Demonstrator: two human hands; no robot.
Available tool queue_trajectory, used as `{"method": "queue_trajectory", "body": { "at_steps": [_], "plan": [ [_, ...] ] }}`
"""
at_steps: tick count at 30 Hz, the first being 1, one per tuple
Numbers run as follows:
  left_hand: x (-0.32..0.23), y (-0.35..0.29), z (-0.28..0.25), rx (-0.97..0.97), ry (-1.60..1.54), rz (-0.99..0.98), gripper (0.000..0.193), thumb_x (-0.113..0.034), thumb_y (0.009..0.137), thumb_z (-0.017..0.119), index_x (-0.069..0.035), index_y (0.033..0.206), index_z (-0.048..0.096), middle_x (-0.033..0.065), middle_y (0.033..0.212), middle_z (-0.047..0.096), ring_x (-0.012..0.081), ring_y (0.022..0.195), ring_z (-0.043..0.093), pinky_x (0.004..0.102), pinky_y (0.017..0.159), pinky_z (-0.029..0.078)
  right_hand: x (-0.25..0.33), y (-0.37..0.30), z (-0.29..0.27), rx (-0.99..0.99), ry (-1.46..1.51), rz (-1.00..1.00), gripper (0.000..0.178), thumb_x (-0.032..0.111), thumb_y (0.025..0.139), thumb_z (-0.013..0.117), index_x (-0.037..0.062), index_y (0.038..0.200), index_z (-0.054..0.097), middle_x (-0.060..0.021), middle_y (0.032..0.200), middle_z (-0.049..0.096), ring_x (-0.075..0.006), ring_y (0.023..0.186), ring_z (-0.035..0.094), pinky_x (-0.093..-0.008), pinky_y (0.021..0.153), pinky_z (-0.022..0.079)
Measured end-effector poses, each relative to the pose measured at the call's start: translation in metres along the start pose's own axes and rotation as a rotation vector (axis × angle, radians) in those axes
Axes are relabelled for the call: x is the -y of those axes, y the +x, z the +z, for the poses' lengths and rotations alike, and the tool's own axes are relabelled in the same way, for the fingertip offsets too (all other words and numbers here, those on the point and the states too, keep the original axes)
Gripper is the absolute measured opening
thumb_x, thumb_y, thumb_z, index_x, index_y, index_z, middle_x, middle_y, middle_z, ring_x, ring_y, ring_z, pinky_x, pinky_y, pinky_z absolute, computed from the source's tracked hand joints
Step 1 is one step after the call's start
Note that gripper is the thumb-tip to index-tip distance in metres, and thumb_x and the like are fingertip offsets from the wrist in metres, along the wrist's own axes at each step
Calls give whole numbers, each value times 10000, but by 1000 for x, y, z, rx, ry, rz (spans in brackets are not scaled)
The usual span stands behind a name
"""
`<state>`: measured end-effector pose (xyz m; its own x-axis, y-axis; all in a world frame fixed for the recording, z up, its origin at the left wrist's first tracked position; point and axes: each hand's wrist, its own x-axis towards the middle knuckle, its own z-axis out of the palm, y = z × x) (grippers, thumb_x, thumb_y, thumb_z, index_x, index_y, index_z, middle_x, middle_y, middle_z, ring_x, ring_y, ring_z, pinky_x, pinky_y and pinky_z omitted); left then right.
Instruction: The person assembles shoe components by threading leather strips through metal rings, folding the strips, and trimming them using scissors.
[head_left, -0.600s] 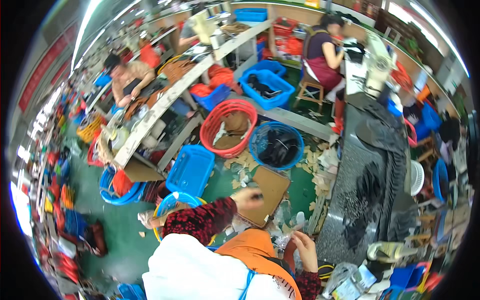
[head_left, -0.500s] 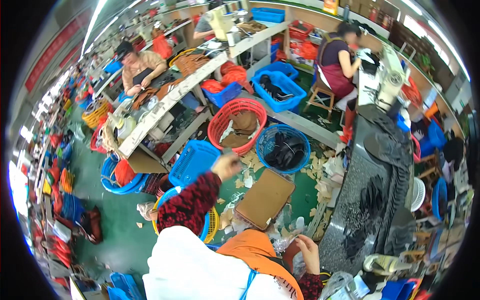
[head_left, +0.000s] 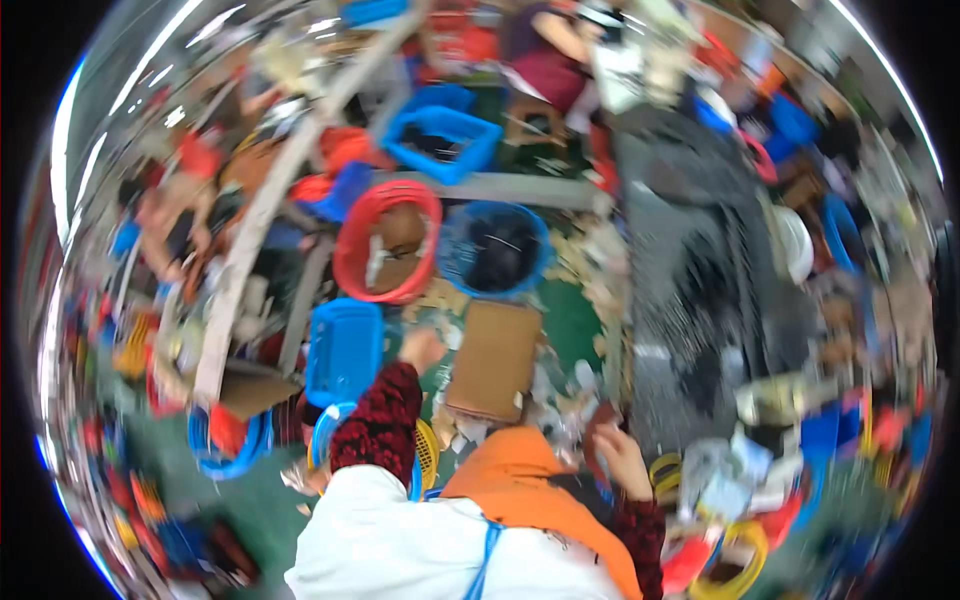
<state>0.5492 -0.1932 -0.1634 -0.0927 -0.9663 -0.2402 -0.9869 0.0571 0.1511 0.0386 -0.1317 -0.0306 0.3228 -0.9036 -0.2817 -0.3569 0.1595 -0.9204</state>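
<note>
My left hand (head_left: 422, 348) is stretched forward in a dark red patterned sleeve, its fingers smeared by motion. It is between a blue plastic basket (head_left: 344, 350) and a flat brown rectangular surface (head_left: 494, 362). My right hand (head_left: 622, 460) is at the lower right, beside the orange cloth (head_left: 515, 468) over my lap. Its fingers are closed on the edge of a reddish-brown flat piece (head_left: 598, 435), whose material I cannot make out.
A red round basket (head_left: 347, 250) with brown pieces and a blue round basket (head_left: 543, 245) with dark pieces stand ahead. On the right runs a dark worktable (head_left: 650, 260) with black pieces. Scraps litter the green floor (head_left: 572, 318). Another person (head_left: 555, 55) sits far ahead.
The whole view has swung toward the right and blurred. My right hand has risen with the reddish-brown piece, which shows more now. My left hand is lower and further left in the picture.
</note>
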Motion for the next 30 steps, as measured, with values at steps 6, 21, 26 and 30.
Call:
{"method": "queue_trajectory", "body": {
  "at_steps": [6, 21, 26, 30],
  "plan": [
    [-281, -33, 154, 201, -120, 376, 282, -313, 827, 606, -102, 1003, 673, 127, 979, 670, 310, 908, 645, 438, 769, 513, -41, -101, -67, -259, 34, 306, 357, 218, 933, 611, -12, 1207, 604, -95, 1062, 688, -142, 935, 635, -292, 832, 499],
    [-257, 36, 152, 493, -126, 242, 370, -320, 935, 458, -59, 1095, 666, 236, 1021, 675, 430, 937, 649, 517, 847, 509, -131, -102, -53, -354, 15, 402, 392, 285, 905, 609, 22, 1196, 623, -169, 1065, 691, -275, 979, 681, -365, 850, 522],
    [-227, 123, 136, 542, -236, 232, 419, -360, 944, 448, -49, 1146, 643, 263, 1013, 668, 432, 960, 642, 504, 865, 508, -134, -38, -67, -464, 79, 386, 354, 282, 891, 619, 28, 1134, 659, -165, 1001, 703, -267, 936, 692, -366, 824, 531],
    [-190, 220, 163, 365, 247, 415, 394, -354, 930, 483, -36, 1025, 696, 252, 992, 673, 406, 901, 662, 488, 798, 519, -133, 28, -84, -550, -39, 462, 329, 338, 911, 577, 33, 917, 701, -116, 756, 705, -251, 724, 697, -369, 680, 535]
  ]
}}
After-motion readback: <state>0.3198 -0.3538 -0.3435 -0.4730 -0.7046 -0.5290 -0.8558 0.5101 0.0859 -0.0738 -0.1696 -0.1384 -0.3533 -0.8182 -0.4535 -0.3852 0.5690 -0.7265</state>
